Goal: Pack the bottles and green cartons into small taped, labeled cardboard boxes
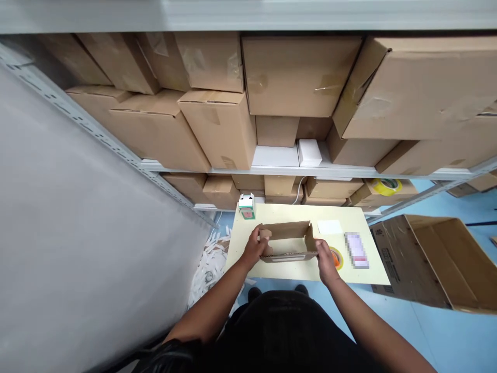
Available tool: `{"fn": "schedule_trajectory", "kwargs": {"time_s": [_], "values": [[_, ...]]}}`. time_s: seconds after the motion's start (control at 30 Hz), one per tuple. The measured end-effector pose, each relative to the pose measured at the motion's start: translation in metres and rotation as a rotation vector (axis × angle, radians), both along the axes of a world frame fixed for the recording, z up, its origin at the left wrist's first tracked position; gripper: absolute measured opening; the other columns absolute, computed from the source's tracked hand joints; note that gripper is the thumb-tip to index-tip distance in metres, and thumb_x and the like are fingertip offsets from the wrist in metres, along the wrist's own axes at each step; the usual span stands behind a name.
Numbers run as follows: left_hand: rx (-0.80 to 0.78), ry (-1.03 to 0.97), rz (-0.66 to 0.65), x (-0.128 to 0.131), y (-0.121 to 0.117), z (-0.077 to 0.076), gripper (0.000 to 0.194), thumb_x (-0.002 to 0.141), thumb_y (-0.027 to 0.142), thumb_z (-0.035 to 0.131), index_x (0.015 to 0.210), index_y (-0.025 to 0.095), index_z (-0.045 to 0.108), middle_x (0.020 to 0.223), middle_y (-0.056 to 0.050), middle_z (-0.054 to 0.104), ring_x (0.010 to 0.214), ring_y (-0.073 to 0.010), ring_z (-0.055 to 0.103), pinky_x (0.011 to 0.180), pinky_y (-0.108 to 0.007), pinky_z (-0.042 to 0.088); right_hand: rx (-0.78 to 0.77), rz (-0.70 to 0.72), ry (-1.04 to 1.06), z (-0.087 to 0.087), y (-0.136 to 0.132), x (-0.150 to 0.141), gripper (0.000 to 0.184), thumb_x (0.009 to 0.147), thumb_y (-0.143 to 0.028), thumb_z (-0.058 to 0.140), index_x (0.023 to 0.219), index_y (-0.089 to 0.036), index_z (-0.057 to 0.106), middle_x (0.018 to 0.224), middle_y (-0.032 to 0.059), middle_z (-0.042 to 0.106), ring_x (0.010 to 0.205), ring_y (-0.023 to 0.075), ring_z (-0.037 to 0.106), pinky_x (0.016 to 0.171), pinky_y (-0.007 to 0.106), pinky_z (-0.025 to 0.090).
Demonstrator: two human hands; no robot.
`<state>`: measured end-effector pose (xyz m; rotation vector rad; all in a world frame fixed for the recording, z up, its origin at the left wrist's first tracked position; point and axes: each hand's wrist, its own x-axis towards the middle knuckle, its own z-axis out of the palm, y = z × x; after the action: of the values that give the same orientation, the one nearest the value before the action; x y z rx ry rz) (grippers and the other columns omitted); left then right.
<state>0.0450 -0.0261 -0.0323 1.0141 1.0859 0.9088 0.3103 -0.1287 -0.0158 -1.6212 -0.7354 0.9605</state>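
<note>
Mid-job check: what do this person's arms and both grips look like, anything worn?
The left grip and right grip are bare hands, with no gloves visible. Both forearms are uncovered, without watch or cables in view. The top is black.

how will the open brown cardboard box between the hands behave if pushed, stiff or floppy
The open brown cardboard box is probably light for its size, given its thin walls. Those walls look flat, so they should feel fairly stiff. Pushed at a corner, it may skew, since the pale yellow tabletop seems to show through its bottom.
</note>
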Motion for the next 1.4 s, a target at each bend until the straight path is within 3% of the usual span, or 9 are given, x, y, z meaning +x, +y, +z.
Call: {"fn": "schedule_trajectory", "kwargs": {"time_s": [0.13, 0.27, 0.4, 0.6, 0.77, 0.87, 1.07, 1.27, 1.4], "values": [[0.026, 0.146, -0.066, -0.001, 0.009, -0.01, 0.068, 0.074, 0.036, 0.083, 0.135, 0.022, 0.058, 0.131, -0.011, 0.065, 0.114, -0.0275, 0.065, 0.098, -0.039, 0.05, -0.114, -0.015, 0.069, -0.018, -0.002, 0.0, 0.034, 0.075, -0.053, 0.076, 0.084, -0.026, 0.057, 0.079, -0.0032, 0.058, 0.076, 0.0198, 0.056, 0.072, 0.032, 0.048], [0.175, 0.283, -0.061, 0.004, 0.019, -0.014, 0.062, 0.073, 0.028, 0.08, 0.131, 0.023, 0.059, 0.134, -0.011, 0.059, 0.122, -0.0284, 0.06, 0.095, -0.038, 0.051, -0.154, 0.086, 0.024, -0.025, 0.002, 0.014, 0.049, 0.068, -0.045, 0.082, 0.109, -0.027, 0.06, 0.091, -0.0005, 0.063, 0.085, 0.0225, 0.061, 0.073, 0.033, 0.052], [0.357, 0.387, -0.034, 0.006, 0.025, -0.019, 0.051, 0.079, 0.019, 0.07, 0.129, 0.025, 0.06, 0.135, -0.008, 0.056, 0.127, -0.0259, 0.057, 0.103, -0.039, 0.05, -0.15, 0.162, -0.097, -0.024, 0.011, 0.019, 0.063, 0.071, -0.046, 0.082, 0.125, -0.026, 0.056, 0.098, 0.0022, 0.063, 0.088, 0.0221, 0.062, 0.075, 0.034, 0.054], [0.473, 0.399, 0.061, 0.008, 0.03, -0.027, 0.031, 0.077, 0.015, 0.066, 0.107, 0.023, 0.064, 0.119, -0.007, 0.061, 0.117, -0.0241, 0.061, 0.105, -0.041, 0.051, 0.021, 0.349, -0.2, -0.024, 0.011, 0.042, 0.031, 0.09, -0.046, 0.059, 0.109, -0.025, 0.073, 0.142, 0.0111, 0.06, 0.118, 0.0283, 0.062, 0.096, 0.043, 0.056], [0.474, 0.354, 0.062, 0.005, 0.031, -0.029, 0.029, 0.075, 0.014, 0.063, 0.103, 0.021, 0.069, 0.123, -0.008, 0.066, 0.121, -0.0258, 0.063, 0.11, -0.046, 0.051, -0.036, 0.639, -0.179, -0.016, -0.005, 0.064, 0.059, 0.085, -0.035, 0.064, 0.144, -0.03, 0.06, 0.164, 0.009, 0.043, 0.133, 0.0298, 0.058, 0.103, 0.045, 0.055], [0.451, 0.278, -0.02, -0.002, 0.029, -0.028, 0.037, 0.082, 0.017, 0.058, 0.116, 0.021, 0.072, 0.14, -0.009, 0.065, 0.135, -0.0264, 0.058, 0.121, -0.049, 0.043, -0.047, 0.588, -0.322, -0.017, -0.009, 0.053, 0.063, 0.087, -0.044, 0.07, 0.146, -0.028, 0.053, 0.159, 0.0128, 0.047, 0.124, 0.028, 0.062, 0.101, 0.045, 0.056], [0.408, 0.255, -0.122, -0.008, 0.021, -0.021, 0.039, 0.1, 0.035, 0.051, 0.125, 0.019, 0.076, 0.153, -0.01, 0.059, 0.141, -0.028, 0.056, 0.124, -0.051, 0.042, -0.157, 0.263, -0.422, -0.034, -0.004, 0.024, 0.067, 0.087, -0.063, 0.068, 0.136, -0.022, 0.048, 0.113, 0.0116, 0.069, 0.095, 0.0266, 0.068, 0.084, 0.044, 0.059], [0.484, 0.488, -0.154, -0.009, 0.012, -0.02, 0.038, 0.097, 0.04, 0.063, 0.13, 0.024, 0.074, 0.157, -0.007, 0.055, 0.138, -0.0272, 0.059, 0.122, -0.049, 0.046, -0.055, 0.281, -0.548, -0.036, -0.003, 0.021, 0.065, 0.092, -0.061, 0.064, 0.141, -0.022, 0.048, 0.123, 0.014, 0.065, 0.093, 0.0256, 0.067, 0.083, 0.045, 0.06], [0.712, 0.645, -0.107, -0.006, 0.009, -0.015, 0.029, 0.1, 0.028, 0.056, 0.119, 0.024, 0.079, 0.153, -0.007, 0.059, 0.141, -0.0279, 0.055, 0.12, -0.054, 0.048, 0.071, 0.317, -0.729, -0.036, -0.001, 0.019, 0.047, 0.101, -0.056, 0.053, 0.135, -0.024, 0.058, 0.135, 0.0158, 0.06, 0.119, 0.0313, 0.063, 0.097, 0.05, 0.057]]}}
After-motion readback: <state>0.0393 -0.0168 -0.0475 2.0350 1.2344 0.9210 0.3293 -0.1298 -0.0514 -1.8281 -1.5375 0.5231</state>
